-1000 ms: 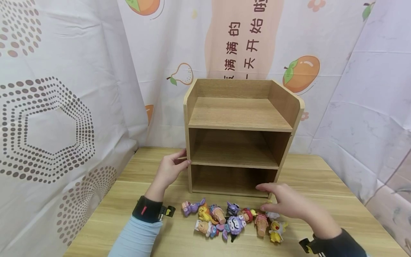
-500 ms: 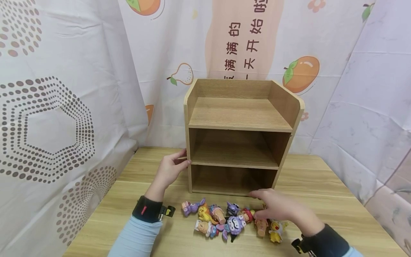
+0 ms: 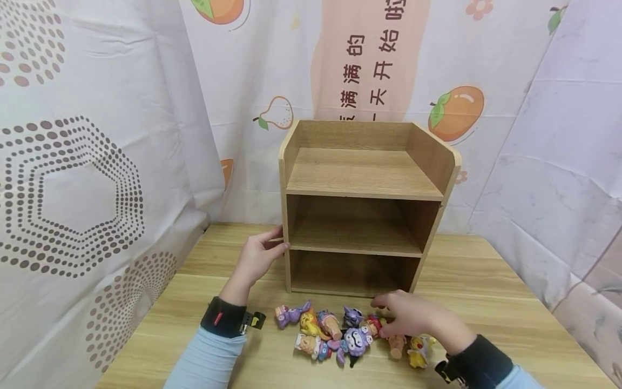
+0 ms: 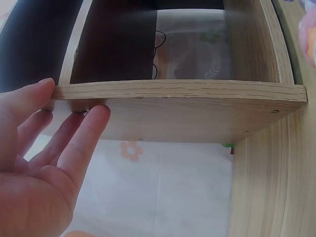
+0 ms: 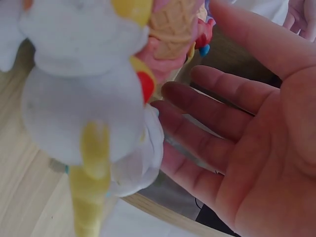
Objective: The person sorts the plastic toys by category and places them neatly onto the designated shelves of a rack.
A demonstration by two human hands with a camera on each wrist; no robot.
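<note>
A wooden shelf unit [image 3: 362,168] stands on the table, and my left hand [image 3: 255,259] touches its left side. In the left wrist view the thumb rests on the panel's front edge, with long fingers against the outer face. Over the row of small figurines hovers my right hand [image 3: 418,314], its thumb and forefinger beside a red-topped figurine [image 3: 373,325]. It partly hides a waffle-cone figurine [image 3: 396,348]. In the right wrist view the fingers are spread and the palm holds nothing; a white-and-yellow figurine [image 5: 84,103] fills the left part.
Left of the right hand lie more figurines: a purple one with a white face [image 3: 357,339], a yellow one [image 3: 308,323] and a long-eared purple one [image 3: 291,314]. A yellow figurine [image 3: 417,354] lies at the right. Printed curtains [image 3: 243,65] hang behind the table [image 3: 466,270].
My right hand has moved left and slightly nearer, from the right end of the figurine row to the red-topped figurine. The left hand keeps its place on the shelf unit.
</note>
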